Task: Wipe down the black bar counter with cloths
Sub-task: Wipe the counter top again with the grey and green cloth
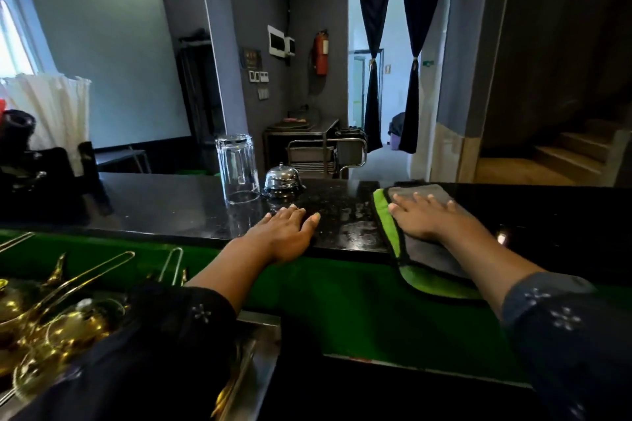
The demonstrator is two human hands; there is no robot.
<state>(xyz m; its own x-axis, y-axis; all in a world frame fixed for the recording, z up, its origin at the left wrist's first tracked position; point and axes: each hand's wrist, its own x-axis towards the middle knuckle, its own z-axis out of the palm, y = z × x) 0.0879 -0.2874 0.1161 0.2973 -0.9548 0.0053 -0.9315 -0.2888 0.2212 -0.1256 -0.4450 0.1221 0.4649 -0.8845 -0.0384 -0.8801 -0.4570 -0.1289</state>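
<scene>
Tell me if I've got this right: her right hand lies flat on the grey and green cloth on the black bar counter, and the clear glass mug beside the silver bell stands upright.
Not quite. The head view shows the clear glass mug upside down, rim on the black bar counter, beside the silver bell. The rest holds: the right hand lies flat on the grey and green cloth.

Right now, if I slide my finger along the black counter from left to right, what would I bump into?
Upside-down clear glass mug → shiny silver dome-shaped call bell → left hand lying flat → wet smeary patch → grey and green cloth under the flat right hand.
</scene>
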